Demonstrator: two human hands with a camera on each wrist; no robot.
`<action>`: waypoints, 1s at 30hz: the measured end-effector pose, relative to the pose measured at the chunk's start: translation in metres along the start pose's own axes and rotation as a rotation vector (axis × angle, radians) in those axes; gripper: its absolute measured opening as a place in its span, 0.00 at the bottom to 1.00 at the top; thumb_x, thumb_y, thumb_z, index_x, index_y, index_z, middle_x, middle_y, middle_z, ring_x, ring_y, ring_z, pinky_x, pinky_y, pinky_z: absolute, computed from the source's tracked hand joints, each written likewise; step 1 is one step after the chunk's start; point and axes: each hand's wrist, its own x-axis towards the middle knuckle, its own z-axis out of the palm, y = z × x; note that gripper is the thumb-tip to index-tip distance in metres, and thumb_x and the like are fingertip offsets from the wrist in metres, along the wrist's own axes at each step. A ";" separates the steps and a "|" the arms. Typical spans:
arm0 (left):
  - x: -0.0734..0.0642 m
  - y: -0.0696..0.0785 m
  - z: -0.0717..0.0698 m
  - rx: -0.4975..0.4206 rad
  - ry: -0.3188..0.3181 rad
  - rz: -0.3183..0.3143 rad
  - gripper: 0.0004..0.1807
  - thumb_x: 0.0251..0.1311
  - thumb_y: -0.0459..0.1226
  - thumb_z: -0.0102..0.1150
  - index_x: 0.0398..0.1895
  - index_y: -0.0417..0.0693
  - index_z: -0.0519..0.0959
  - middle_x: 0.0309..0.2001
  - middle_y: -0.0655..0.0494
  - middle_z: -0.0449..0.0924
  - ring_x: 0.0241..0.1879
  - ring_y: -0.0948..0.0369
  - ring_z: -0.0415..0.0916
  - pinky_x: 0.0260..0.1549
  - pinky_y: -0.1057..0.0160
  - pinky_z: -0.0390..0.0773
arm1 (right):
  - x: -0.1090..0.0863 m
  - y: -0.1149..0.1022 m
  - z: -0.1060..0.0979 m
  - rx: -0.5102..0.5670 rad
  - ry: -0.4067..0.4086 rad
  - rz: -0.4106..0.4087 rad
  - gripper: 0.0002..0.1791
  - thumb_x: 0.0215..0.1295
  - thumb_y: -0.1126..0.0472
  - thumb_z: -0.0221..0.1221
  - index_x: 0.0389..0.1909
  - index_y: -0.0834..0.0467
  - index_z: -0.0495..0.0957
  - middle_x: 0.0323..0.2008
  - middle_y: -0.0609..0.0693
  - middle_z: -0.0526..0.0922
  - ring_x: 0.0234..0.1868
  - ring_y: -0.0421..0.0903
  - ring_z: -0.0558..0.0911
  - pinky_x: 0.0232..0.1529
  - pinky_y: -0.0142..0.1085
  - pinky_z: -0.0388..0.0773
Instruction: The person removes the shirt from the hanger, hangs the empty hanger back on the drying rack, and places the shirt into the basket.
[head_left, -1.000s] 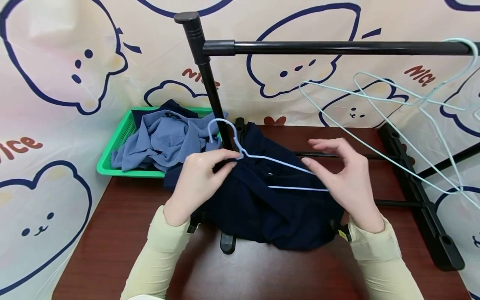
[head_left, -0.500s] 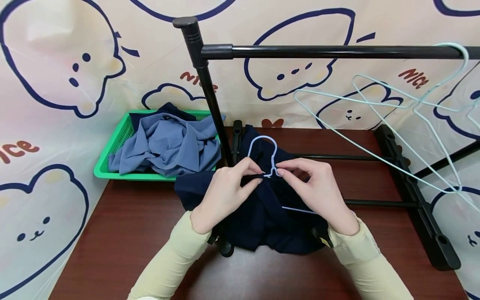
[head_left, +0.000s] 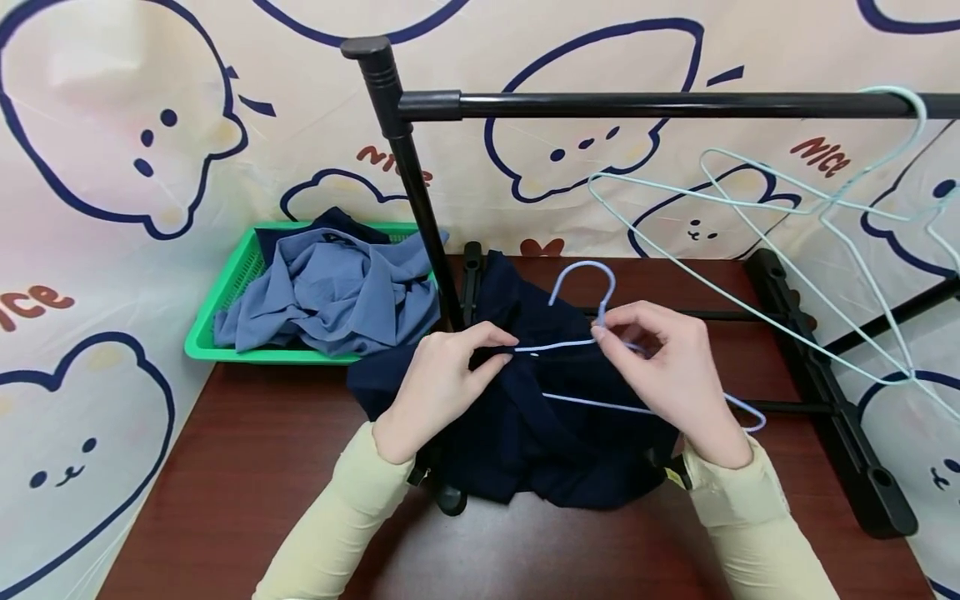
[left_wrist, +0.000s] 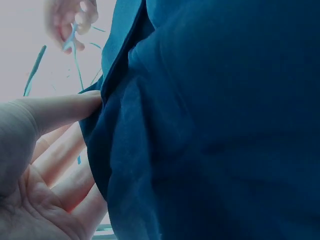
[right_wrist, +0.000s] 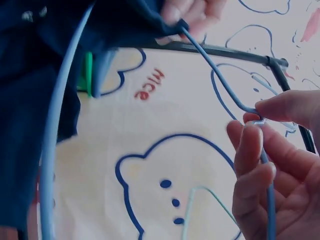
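Note:
My left hand [head_left: 442,387] pinches the edge of a navy garment [head_left: 570,467] between thumb and fingers. The same pinch on the dark cloth [left_wrist: 200,150] fills much of the left wrist view. At the neck of a light-blue clothes hanger [head_left: 555,345], just under its hook, my right hand [head_left: 671,375] grips with thumb and fingertips. One hanger arm runs left into the garment's opening by my left fingers; the other end sticks out past my right wrist. In the right wrist view the hanger's long bar [right_wrist: 54,120] crosses in front of the garment.
A black clothes rack [head_left: 645,105] stands over the table [head_left: 262,467], and pale-green hangers [head_left: 832,200] hang on its right. Behind on the left, a green basket [head_left: 198,342] holds a blue collared garment [head_left: 337,283] and something navy. A printed curtain backs everything.
The hanger has shifted right relative to the garment. My left hand has gone from the hanger's neck to the cloth edge, while my right, loose before, has taken the neck.

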 end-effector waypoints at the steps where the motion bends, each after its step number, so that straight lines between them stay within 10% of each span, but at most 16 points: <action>1: -0.001 -0.002 -0.001 0.006 0.005 -0.004 0.11 0.58 0.38 0.63 0.45 0.58 0.80 0.42 0.67 0.82 0.21 0.73 0.68 0.14 0.67 0.60 | 0.000 -0.003 -0.004 0.005 0.011 0.015 0.07 0.55 0.65 0.66 0.35 0.51 0.84 0.28 0.40 0.82 0.23 0.38 0.77 0.23 0.27 0.72; 11: -0.006 -0.014 -0.009 -0.017 0.055 -0.021 0.11 0.56 0.35 0.64 0.43 0.56 0.81 0.42 0.66 0.82 0.15 0.72 0.63 0.13 0.67 0.60 | 0.001 -0.028 -0.040 0.036 0.122 0.038 0.12 0.52 0.74 0.65 0.38 0.61 0.84 0.31 0.55 0.84 0.26 0.40 0.80 0.28 0.24 0.75; 23: -0.004 -0.018 -0.015 0.029 0.102 -0.030 0.19 0.54 0.33 0.66 0.51 0.53 0.79 0.49 0.62 0.79 0.48 0.66 0.75 0.43 0.63 0.75 | -0.013 -0.021 -0.076 -0.001 0.305 0.017 0.11 0.48 0.77 0.65 0.36 0.70 0.83 0.33 0.61 0.84 0.24 0.38 0.80 0.25 0.23 0.72; 30: 0.015 0.000 -0.032 0.064 0.225 0.147 0.32 0.54 0.36 0.66 0.64 0.52 0.70 0.63 0.60 0.67 0.59 0.60 0.65 0.55 0.57 0.66 | -0.024 -0.017 -0.103 0.408 0.575 -0.003 0.13 0.48 0.83 0.61 0.37 0.83 0.74 0.34 0.64 0.83 0.24 0.44 0.81 0.27 0.24 0.74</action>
